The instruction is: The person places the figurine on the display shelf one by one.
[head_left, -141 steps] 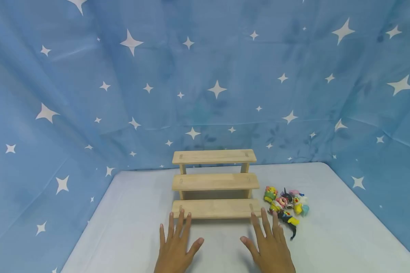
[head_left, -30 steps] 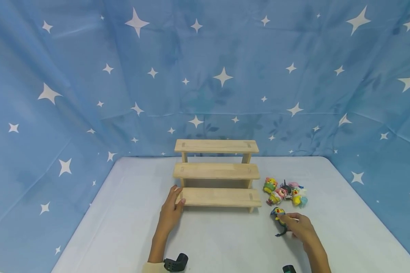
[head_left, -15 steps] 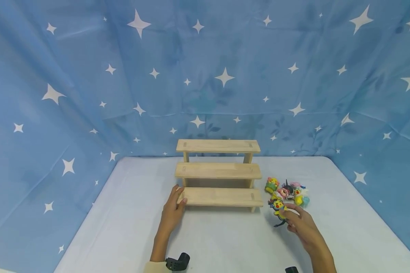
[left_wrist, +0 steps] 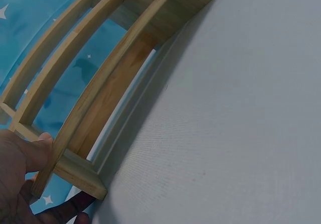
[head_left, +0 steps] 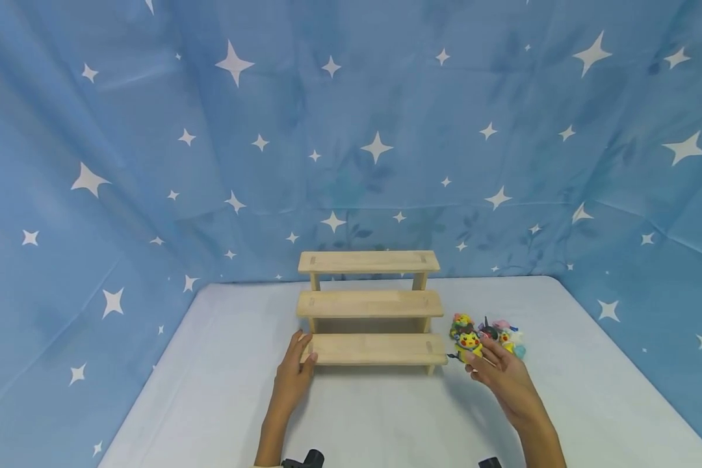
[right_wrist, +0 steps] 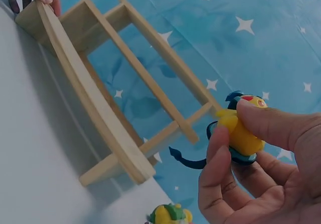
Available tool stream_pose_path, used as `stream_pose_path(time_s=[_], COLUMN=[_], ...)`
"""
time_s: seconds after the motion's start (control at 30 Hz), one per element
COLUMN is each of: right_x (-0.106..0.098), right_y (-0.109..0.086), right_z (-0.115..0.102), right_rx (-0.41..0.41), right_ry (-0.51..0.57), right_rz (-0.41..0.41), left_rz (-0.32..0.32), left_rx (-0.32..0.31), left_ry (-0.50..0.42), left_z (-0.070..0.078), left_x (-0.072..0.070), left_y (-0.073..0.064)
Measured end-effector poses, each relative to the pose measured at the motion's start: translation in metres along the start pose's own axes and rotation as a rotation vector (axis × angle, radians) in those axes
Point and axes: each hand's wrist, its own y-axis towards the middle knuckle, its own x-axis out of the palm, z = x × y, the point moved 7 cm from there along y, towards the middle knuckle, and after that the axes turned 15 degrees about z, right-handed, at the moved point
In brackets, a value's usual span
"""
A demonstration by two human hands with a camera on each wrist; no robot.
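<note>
A three-tier wooden display stand (head_left: 370,304) stands toward the back of the white table. My left hand (head_left: 292,370) grips the left end of its lowest tier. In the left wrist view the thumb (left_wrist: 39,151) lies on the board's edge, with other fingers behind and below it. My right hand (head_left: 506,377) pinches a small yellow Pikachu figurine (head_left: 469,343) with a dark blue hood and a thin pointed tail (right_wrist: 188,161). It is held up right of the stand's lowest tier, overlapping other figurines in the head view. Thumb and fingers hide part of its body.
Several small colourful figurines (head_left: 510,338) lie clustered right of the stand, one green and yellow (head_left: 461,321). A blue curtain with white stars (head_left: 351,130) hangs behind the white table (head_left: 234,364) and along both sides.
At first both hands lay flat before the stand. The left has since gripped the lowest tier. The right has picked up the Pikachu figurine and raised it toward the stand, turning its face forward.
</note>
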Motion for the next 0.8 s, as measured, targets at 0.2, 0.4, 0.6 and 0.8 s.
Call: stream_pose_path(time_s=[0.2,0.4,0.6,0.8], right_x=[0.010,0.024,0.044,0.072], right_y=[0.000,0.001,0.008,0.017], right_z=[-0.013,-0.030,-0.047,-0.066], right_rx=[-0.088,-0.177,-0.211,-0.300], right_ry=[0.059,0.033,-0.086,0.040], right_rz=[0.006,0.021,0.016,-0.035], left_rz=[0.010,0.013,0.015,0.009], left_rx=[-0.018,0.000,-0.014,-0.010], left_ry=[0.000,-0.003,-0.017,-0.014], left_z=[-0.003,-0.002,-0.003,-0.003], left_x=[0.000,-0.001,0.001,0.001], left_y=[-0.001,-0.003,-0.002,0.000])
